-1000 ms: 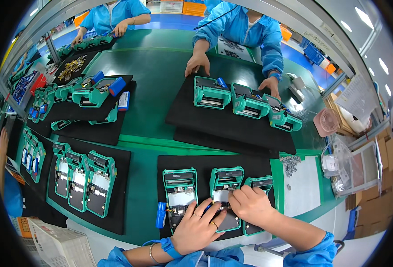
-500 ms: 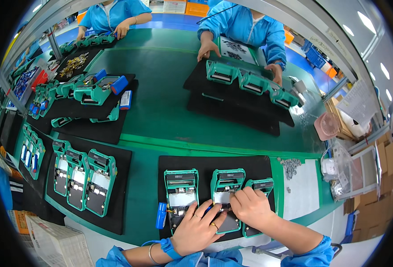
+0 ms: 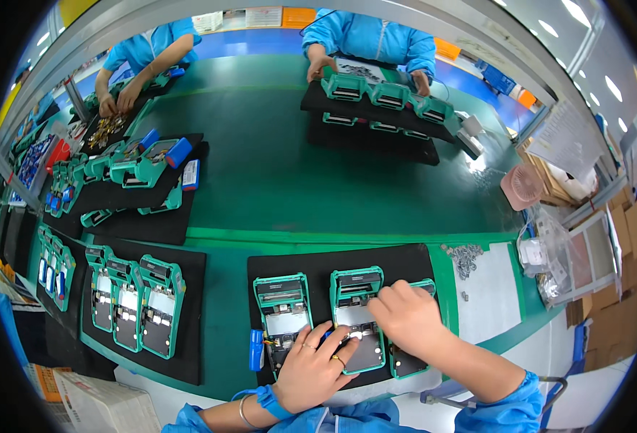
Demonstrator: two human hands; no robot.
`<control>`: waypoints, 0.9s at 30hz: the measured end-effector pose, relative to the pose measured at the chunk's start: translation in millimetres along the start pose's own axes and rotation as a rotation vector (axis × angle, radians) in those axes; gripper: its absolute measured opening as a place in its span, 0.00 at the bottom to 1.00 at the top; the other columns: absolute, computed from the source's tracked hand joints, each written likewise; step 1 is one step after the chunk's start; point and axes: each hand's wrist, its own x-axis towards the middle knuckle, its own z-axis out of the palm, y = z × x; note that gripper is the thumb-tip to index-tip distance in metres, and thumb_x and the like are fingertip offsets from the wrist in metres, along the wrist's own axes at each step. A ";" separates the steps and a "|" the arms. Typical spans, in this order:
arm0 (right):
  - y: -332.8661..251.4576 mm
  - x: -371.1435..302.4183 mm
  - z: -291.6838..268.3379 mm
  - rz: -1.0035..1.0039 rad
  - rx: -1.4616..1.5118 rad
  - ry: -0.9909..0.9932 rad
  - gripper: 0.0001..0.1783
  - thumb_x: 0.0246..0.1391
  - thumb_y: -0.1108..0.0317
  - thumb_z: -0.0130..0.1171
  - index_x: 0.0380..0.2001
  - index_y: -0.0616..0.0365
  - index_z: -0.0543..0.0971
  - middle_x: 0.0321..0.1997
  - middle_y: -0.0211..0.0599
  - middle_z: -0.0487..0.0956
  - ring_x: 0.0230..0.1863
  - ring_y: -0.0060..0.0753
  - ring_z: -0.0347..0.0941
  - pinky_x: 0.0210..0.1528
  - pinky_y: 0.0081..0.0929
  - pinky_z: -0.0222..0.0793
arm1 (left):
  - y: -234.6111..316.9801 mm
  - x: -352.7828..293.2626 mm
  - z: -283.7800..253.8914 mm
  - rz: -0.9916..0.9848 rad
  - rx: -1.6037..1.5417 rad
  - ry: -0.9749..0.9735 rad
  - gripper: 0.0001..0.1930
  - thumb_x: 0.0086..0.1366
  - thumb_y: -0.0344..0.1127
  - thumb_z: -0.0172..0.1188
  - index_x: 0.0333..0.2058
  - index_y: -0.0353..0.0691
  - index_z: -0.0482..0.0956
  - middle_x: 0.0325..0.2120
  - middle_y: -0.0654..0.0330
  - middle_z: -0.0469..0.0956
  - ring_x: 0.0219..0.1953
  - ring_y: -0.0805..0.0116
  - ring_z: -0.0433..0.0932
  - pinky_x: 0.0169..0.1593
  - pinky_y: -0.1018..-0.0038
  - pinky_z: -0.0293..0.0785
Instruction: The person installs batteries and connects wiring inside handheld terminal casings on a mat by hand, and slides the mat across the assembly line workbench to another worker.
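Note:
Three green-framed device housings with dark boards inside stand in a row before me: a left housing point(image 3: 282, 292), a middle housing point(image 3: 356, 281) and a partly covered right housing point(image 3: 408, 364). My left hand point(image 3: 317, 368) lies with spread fingers across the left and middle housings, its fingertips at the middle one's edge. A bit of blue shows beside those fingertips; its kind is hidden. My right hand point(image 3: 408, 321) is closed in a pinch over the right side of the middle housing; whatever it pinches is hidden. A blue battery point(image 3: 256, 350) stands left of the left housing.
A black mat point(image 3: 260, 265) lies under the housings. More open housings point(image 3: 161, 307) rest on another mat at left. Small metal parts point(image 3: 465, 261) lie on a white sheet point(image 3: 488, 303) at right. Across the table, a co-worker holds a board point(image 3: 376, 112) carrying housings; another handles yellowish parts point(image 3: 109, 130).
My right hand has shifted slightly up over the middle housing; my left stays spread. The co-worker's board has moved back and levelled. The other co-worker now reaches into the yellowish parts.

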 end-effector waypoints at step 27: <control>98.5 -188.4 15.9 0.678 0.288 0.099 0.05 0.48 0.74 0.62 0.31 0.56 0.80 0.31 0.37 0.76 0.34 0.42 0.74 0.37 0.34 0.73 | 29.3 174.0 29.6 0.217 0.083 0.245 0.20 0.57 0.34 0.64 0.48 0.34 0.73 0.44 0.48 0.74 0.48 0.46 0.74 0.53 0.57 0.70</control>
